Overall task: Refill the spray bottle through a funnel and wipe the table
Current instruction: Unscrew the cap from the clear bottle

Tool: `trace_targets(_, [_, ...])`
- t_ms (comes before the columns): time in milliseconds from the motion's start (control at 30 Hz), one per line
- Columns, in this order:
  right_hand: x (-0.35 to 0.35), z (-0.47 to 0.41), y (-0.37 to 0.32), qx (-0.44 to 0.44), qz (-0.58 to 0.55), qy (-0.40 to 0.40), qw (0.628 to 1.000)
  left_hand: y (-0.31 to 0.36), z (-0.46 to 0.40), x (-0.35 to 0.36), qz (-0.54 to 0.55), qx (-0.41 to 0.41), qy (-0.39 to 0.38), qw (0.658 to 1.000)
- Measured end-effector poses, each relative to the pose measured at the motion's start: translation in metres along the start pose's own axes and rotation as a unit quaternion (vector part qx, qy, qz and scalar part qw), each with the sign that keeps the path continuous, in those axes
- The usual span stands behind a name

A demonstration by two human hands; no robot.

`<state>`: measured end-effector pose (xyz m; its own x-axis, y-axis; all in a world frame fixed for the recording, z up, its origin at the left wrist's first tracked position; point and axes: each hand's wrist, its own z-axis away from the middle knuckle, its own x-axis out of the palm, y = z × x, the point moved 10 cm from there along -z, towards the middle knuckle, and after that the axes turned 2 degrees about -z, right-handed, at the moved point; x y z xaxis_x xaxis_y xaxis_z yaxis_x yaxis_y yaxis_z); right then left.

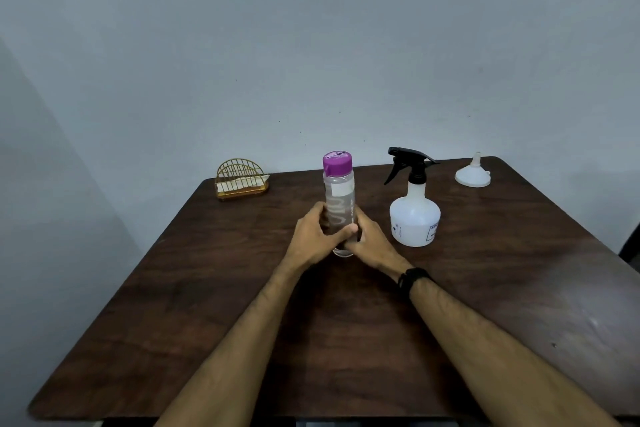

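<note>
A clear water bottle (338, 194) with a purple cap stands upright on the dark wooden table (207, 288) near its middle. My left hand (317, 236) grips its lower part from the left, thumb across the front. My right hand (372, 243) grips the same part from the right. To the right of them stands a white spray bottle (415, 215) with a black trigger head. A white funnel (473, 173) rests upside down, spout up, at the far right of the table.
A gold wire holder (240, 179) with white napkins stands at the table's far left corner. The table's back edge meets a grey wall. A black band sits on my right wrist.
</note>
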<state>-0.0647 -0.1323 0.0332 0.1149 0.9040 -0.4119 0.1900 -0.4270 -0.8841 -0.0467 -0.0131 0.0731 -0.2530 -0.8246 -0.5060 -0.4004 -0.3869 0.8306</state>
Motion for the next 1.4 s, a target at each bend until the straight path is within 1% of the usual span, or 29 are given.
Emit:
trace_targets(67, [0.001, -0.001, 0.000, 0.000, -0.011, -0.002, 1.000, 0.012, -0.005, -0.004, 0.014, 0.009, 0.008, 1.000])
trace_targets(133, [0.002, -0.001, 0.000, 0.003, -0.009, -0.001, 1.000, 0.026, -0.011, -0.016, 0.045, 0.026, 0.052, 0.997])
trace_targets(200, [0.001, -0.003, 0.002, 0.000, -0.007, 0.009, 1.000, 0.044, -0.017, -0.029, 0.097, 0.051, 0.087, 0.990])
trace_targets(267, [0.000, -0.004, 0.005, -0.001, -0.007, 0.013, 1.000, 0.064, -0.023, -0.039, 0.152, 0.067, 0.100, 0.981])
trace_targets(300, [0.000, -0.005, 0.006, -0.002, -0.007, 0.015, 1.000, 0.071, -0.026, -0.043, 0.163, 0.071, 0.106, 0.978])
trace_targets(400, [-0.002, -0.006, 0.005, -0.005, -0.001, 0.022, 1.000, 0.084, -0.034, -0.044, 0.152, 0.092, 0.102, 0.979])
trace_targets(500, [-0.006, -0.007, 0.006, -0.014, 0.009, 0.046, 0.999, 0.087, -0.035, -0.041, 0.137, 0.099, 0.096, 0.981])
trace_targets(633, [-0.011, -0.007, 0.007, -0.025, 0.028, 0.074, 0.997, 0.085, -0.036, -0.044, 0.152, 0.092, 0.124, 0.976])
trace_targets(867, [-0.014, -0.006, 0.005, -0.030, 0.011, 0.086, 0.996, 0.084, -0.034, -0.040, 0.156, 0.085, 0.163, 0.970])
trace_targets(1233, [-0.018, 0.000, 0.001, -0.019, 0.021, 0.100, 0.995, 0.081, -0.030, -0.040, 0.151, 0.096, 0.193, 0.965])
trace_targets(1267, [-0.019, 0.000, 0.000, -0.020, 0.027, 0.104, 0.994, 0.082, -0.029, -0.042, 0.145, 0.098, 0.204, 0.963])
trace_targets(1367, [-0.021, 0.003, -0.004, -0.017, 0.070, 0.117, 0.990, 0.090, -0.018, -0.052, 0.093, 0.094, 0.292, 0.947])
trace_targets(1400, [-0.021, 0.003, -0.004, -0.015, 0.075, 0.120, 0.990, 0.093, -0.015, -0.052, 0.092, 0.089, 0.307, 0.943])
